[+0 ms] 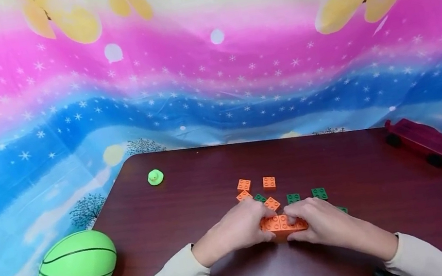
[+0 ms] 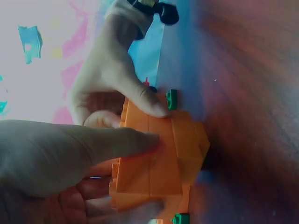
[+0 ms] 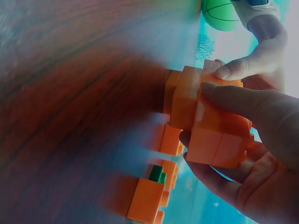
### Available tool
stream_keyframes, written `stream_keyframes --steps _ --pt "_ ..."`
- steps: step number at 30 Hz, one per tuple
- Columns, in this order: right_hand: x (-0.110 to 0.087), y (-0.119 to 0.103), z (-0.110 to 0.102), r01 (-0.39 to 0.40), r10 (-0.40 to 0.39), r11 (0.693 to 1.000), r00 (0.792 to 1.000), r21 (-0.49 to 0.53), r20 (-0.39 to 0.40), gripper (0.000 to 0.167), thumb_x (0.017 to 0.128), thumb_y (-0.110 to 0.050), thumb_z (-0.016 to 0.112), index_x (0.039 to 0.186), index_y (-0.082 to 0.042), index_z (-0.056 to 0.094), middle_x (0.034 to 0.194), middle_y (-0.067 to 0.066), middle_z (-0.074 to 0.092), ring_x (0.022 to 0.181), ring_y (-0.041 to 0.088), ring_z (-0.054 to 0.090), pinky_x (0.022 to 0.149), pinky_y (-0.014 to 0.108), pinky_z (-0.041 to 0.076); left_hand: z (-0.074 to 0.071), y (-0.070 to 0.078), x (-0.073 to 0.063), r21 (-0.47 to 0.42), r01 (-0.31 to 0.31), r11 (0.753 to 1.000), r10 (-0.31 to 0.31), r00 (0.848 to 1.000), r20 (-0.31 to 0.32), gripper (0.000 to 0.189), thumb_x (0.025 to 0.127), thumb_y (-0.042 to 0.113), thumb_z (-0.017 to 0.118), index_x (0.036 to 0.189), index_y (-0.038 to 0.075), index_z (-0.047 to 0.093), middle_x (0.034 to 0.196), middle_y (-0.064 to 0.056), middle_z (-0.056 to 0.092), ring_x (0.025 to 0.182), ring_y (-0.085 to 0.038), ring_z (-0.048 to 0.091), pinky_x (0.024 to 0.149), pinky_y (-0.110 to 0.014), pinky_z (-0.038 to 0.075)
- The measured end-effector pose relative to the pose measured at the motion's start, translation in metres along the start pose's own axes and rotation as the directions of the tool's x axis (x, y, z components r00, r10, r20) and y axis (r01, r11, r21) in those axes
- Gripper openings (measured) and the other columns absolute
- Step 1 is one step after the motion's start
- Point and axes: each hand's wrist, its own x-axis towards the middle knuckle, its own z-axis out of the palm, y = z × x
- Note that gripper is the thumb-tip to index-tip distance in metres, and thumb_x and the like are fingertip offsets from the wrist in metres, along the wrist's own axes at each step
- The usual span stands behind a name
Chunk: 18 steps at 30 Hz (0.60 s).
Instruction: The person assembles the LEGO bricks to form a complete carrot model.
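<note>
Both hands hold a block of joined orange toy bricks low over the front middle of the table. My left hand grips its left end, thumb along the near side and fingers round the far side. At the right end, my right hand grips it the same way. The wrist views show stacked layers, with a smaller orange layer under the wider upper bricks. Just beyond the hands lie loose orange bricks and green bricks.
A green ball sits at the table's left edge. Further back stands a small green duck. A dark red toy cart with black wheels is at the right edge. Behind the brown table hangs a printed cloth.
</note>
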Motion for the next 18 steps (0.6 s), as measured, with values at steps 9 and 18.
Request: stream_keyframes --steps 9,18 --pt "0.0 0.004 0.004 0.023 -0.02 0.999 0.999 0.045 -0.048 0.042 0.077 -0.018 0.092 0.072 -0.021 0.05 0.071 -0.015 0.056 0.061 -0.006 0.036 0.057 0.016 0.036 -0.035 -0.034 0.007 -0.1 0.125 0.987 -0.135 0.985 -0.108 0.034 0.101 0.036 0.066 0.132 0.023 0.071 0.13 0.0 0.07 0.113 -0.019 0.067 0.09 -0.038 0.057" --pt "-0.001 0.002 0.001 -0.034 0.034 0.999 0.999 0.022 -0.02 0.043 0.078 -0.024 0.091 0.071 -0.022 0.049 0.069 -0.016 0.054 0.061 -0.004 0.035 0.056 0.018 0.033 -0.033 -0.081 0.033 -0.069 0.28 0.958 -0.274 0.958 0.081 0.05 0.097 0.021 0.071 0.146 0.02 0.059 0.146 -0.008 0.059 0.137 -0.028 0.054 0.109 -0.05 0.048"
